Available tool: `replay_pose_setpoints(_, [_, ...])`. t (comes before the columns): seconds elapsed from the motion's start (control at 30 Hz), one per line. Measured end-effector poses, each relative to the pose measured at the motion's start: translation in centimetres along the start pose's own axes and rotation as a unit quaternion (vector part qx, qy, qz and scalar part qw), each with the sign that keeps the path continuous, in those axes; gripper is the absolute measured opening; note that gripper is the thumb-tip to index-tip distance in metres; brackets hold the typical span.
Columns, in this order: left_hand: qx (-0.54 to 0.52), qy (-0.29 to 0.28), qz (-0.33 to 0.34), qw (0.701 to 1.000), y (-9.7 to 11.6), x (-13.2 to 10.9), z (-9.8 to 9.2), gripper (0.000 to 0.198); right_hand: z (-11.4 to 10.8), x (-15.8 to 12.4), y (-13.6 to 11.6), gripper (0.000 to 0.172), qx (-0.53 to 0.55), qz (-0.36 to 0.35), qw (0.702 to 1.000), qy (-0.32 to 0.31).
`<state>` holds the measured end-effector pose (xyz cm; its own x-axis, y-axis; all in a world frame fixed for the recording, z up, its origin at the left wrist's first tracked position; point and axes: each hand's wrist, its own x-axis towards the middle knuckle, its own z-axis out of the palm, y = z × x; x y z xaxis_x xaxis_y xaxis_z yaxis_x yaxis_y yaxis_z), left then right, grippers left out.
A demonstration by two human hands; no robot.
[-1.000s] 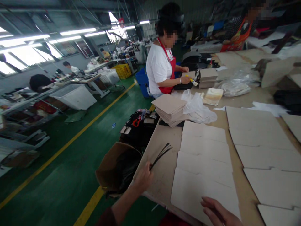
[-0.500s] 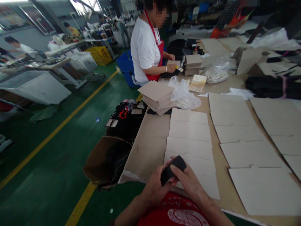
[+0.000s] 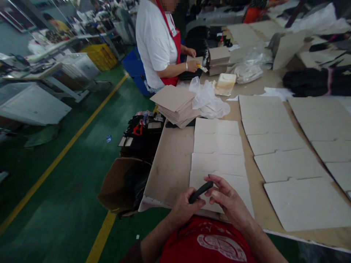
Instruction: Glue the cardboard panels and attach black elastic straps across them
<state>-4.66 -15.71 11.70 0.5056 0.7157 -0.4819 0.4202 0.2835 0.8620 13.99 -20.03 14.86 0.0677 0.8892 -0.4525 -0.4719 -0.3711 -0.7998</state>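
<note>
My left hand (image 3: 185,206) is closed around the lower end of a thin black strip bundle (image 3: 201,191), held just above the near table edge. My right hand (image 3: 229,199) sits beside it, fingers curled, with the fingertips at the strip's upper end. Under both hands lies the nearest of a column of pale board sheets (image 3: 218,146) laid overlapping on the table (image 3: 171,160).
More board sheets (image 3: 285,160) cover the table to the right. A stack of boards (image 3: 175,104) and a clear plastic bag (image 3: 210,100) lie farther back. A co-worker in a red apron (image 3: 159,44) works at the far end. An open cardboard box (image 3: 123,186) stands on the green floor at left.
My left hand brought the black strips in from the table's left edge to meet my right hand. The bundle, seen broad half a second ago, now shows edge-on. The view tilted down.
</note>
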Motion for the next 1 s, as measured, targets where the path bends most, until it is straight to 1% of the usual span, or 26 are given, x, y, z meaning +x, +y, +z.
replay_pose_setpoints(0.27, [-0.013,-0.013,-0.018,1.0,0.6,0.3,0.7,0.028,-0.3,0.3,0.2,0.046,-0.009,-0.007,0.999,0.037])
replay_pose_setpoints(0.37, [-0.027,-0.014,-0.017,0.999,0.6,0.3,0.9,0.028,-0.5,0.2,0.2,0.046,0.004,-0.007,0.999,0.039])
replay_pose_setpoints(0.53, [-0.012,-0.009,-0.017,1.0,0.5,0.3,1.4,0.024,-0.6,0.0,0.1,0.043,0.016,-0.012,0.999,0.043])
replay_pose_setpoints(0.67, [-0.026,-0.019,-0.019,0.999,0.8,0.4,1.6,0.023,-0.9,0.0,0.3,0.041,0.019,-0.015,0.999,0.043])
replay_pose_setpoints(0.87, [-0.062,-0.011,-0.032,0.997,0.6,0.3,1.7,0.025,-1.2,0.0,0.4,0.045,0.028,-0.014,0.998,0.048])
replay_pose_setpoints(1.0, [-0.086,-0.016,-0.005,0.996,0.3,0.5,1.4,0.031,-1.5,0.1,0.5,0.047,0.034,0.012,0.998,0.058])
